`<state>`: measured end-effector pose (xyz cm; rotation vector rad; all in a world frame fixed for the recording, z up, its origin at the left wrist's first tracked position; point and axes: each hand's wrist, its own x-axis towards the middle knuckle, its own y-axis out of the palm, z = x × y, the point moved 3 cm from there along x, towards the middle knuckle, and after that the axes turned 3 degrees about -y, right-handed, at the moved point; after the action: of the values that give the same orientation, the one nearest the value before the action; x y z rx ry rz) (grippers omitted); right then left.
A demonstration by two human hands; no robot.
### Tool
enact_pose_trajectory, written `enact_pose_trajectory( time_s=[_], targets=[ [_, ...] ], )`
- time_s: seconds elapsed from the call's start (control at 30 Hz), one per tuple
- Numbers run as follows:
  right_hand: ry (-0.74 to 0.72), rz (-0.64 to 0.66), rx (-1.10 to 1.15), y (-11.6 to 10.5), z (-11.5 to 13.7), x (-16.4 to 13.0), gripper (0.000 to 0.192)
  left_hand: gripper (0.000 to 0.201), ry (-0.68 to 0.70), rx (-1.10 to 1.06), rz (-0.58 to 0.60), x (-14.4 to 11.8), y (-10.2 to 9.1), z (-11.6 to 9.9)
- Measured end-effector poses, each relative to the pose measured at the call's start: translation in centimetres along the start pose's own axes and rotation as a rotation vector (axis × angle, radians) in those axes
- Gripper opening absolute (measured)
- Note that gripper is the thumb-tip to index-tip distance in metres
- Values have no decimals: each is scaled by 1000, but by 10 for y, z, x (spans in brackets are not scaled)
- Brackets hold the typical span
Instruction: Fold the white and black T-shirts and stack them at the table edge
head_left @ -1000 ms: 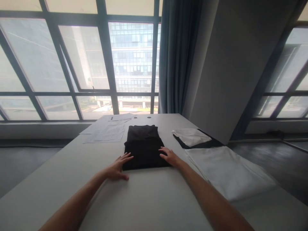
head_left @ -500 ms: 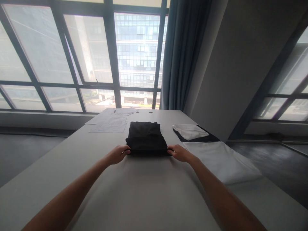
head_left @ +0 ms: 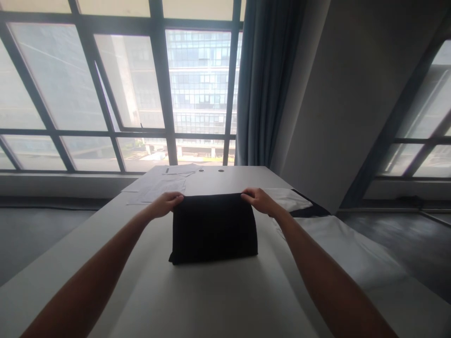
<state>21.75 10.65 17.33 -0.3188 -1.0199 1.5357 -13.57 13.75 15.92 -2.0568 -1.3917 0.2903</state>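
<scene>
A folded black garment stands tilted up over the white table, its smooth face toward me and its lower edge at the tabletop. My left hand pinches its upper left corner between thumb and fingers. At the upper right corner, my right hand grips it the same way. The top edge stretches fairly straight between both hands. Whatever lies behind the raised cloth is hidden. The exact kind of garment cannot be made out.
Printed paper sheets lie at the table's far left. To the right are a white cloth on a dark cloth, and a larger white cloth nearer me. A blue-grey curtain hangs beside the window beyond the table.
Both hands have lifted the near edge of the black garment, so it now stands up with its face toward me. Its lower edge is closer to me than before.
</scene>
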Motion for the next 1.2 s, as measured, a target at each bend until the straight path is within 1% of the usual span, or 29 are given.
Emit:
enact_pose_trajectory(
  time_s=[0.07,0.13,0.2,0.27,0.3,0.33,0.37,0.4,0.47,0.5,0.53,0.57,0.63,0.77,0.83,0.9,0.97,1.03,1.1,1.17,1.2],
  targets=[
    [39,-42,-19,11,-17,21,27,57,-1,53,-63,26,2,18],
    [92,-32,-47,22,-30,36,29,52,-5,132,-104,45,4,32],
    [171,-15,-107,34,-39,42,34,43,-53,238,-150,55,10,43],
    [226,-14,-206,50,-37,38,41,39,-142,373,-233,54,25,51],
    [223,-13,-260,60,-32,34,44,40,-174,442,-278,50,36,53],
    [189,-5,-307,72,-25,29,46,42,-185,506,-322,45,51,53],
    [128,17,-336,86,-16,23,49,44,-160,556,-338,38,69,51],
    [51,49,-337,101,-6,17,52,45,-110,576,-312,30,90,49],
    [-75,135,-326,130,8,7,56,44,-27,590,-204,16,130,44],
    [-83,179,-328,143,10,3,56,44,-9,598,-142,11,146,43],
    [-67,219,-334,154,8,-1,57,44,-2,605,-95,7,158,43],
    [-30,246,-344,161,4,-3,58,45,-2,611,-60,4,165,45],
    [62,256,-360,169,-11,-5,62,47,4,615,-34,4,167,50],
    [206,192,-394,166,-40,-6,78,53,-3,624,-55,12,147,68],
    [290,167,-408,163,-49,-6,84,56,-40,626,-79,16,138,76],
    [371,149,-406,160,-55,-7,86,58,-75,620,-93,19,131,82],
    [423,144,-398,158,-58,-7,86,59,-119,616,-101,20,127,86],
    [443,143,-393,157,-56,-8,86,59,-180,618,-126,19,124,88],
    [454,127,-402,155,-52,-10,85,58,-218,640,-191,15,124,83],
    [419,56,-446,151,-43,-11,81,56,-172,661,-269,8,129,72],
    [363,12,-473,149,-38,-12,78,56,-118,662,-295,4,133,64]
  ],
)
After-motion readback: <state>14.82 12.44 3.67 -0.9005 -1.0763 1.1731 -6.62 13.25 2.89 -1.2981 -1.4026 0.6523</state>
